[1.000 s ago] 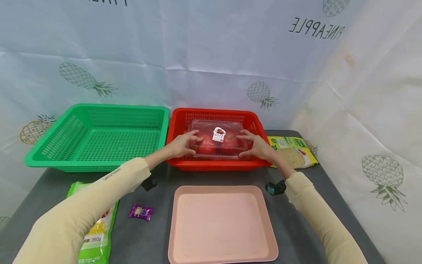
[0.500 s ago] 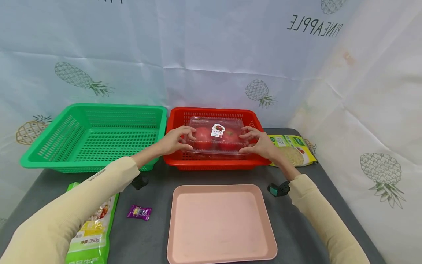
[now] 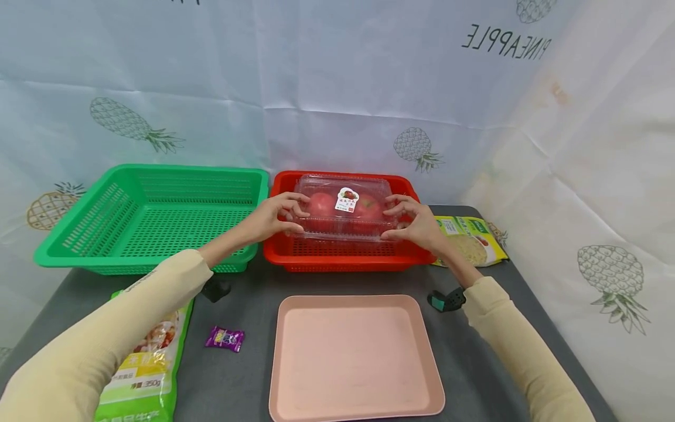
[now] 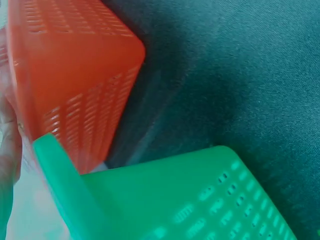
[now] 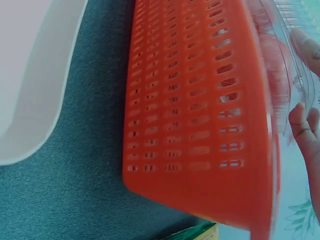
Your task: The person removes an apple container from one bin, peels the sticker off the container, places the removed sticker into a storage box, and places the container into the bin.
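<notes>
A clear plastic box of tomatoes (image 3: 343,220) with a white label on its lid is above the red basket (image 3: 343,265). My left hand (image 3: 274,218) grips the box's left end, fingers and thumb bent around its edge. On the opposite end my right hand (image 3: 419,227) holds it the same way. In the right wrist view the right hand (image 5: 306,135) pinches the box's rim just past the red basket's edge. Only part of the left hand (image 4: 7,145) shows in the left wrist view, and its grip is mostly cut off there.
A green basket (image 3: 79,249) stands left of the red one. In front lies a pink tray (image 3: 355,357), with a small purple packet (image 3: 225,339) to its left. A green food bag (image 3: 142,381) is partly under the left sleeve; a yellow packet (image 3: 469,241) lies at right.
Both hands have raised the tomato box, and it now sits higher over the red basket, shifted slightly left. More of the basket's bottom shows beneath it. The baskets and tray stay put.
</notes>
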Tool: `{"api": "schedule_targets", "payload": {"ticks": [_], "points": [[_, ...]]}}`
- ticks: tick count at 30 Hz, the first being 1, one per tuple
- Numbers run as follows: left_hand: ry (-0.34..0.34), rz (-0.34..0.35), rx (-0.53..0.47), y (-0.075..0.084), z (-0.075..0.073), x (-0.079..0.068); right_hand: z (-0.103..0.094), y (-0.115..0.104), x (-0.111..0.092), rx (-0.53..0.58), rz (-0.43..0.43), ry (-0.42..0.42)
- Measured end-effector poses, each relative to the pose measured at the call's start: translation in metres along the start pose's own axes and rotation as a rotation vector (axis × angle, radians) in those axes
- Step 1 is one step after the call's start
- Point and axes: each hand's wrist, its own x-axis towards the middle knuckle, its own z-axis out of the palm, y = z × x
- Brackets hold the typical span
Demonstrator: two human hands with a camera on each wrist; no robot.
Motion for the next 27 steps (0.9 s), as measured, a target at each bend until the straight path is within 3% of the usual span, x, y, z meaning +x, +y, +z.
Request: {"api": "schedule_targets", "payload": {"ticks": [7,12,19,27], "points": [[-0.023,0.054,-0.035,0.011,-0.008,-0.008,-0.004,-0.010,-0.002,0.041,-0.024,0.002],[-0.025,0.103,-0.104,0.022,-0.014,-0.013,-0.013,-0.008,0.001,-0.018,-0.081,-0.006],[0.030,0.164,-0.021,0.035,-0.013,-0.019,-0.019,-0.017,-0.007,-0.100,-0.134,-0.016],[0.036,0.211,-0.075,0.045,-0.013,-0.033,-0.020,-0.030,-0.022,-0.048,-0.218,0.009]]}}
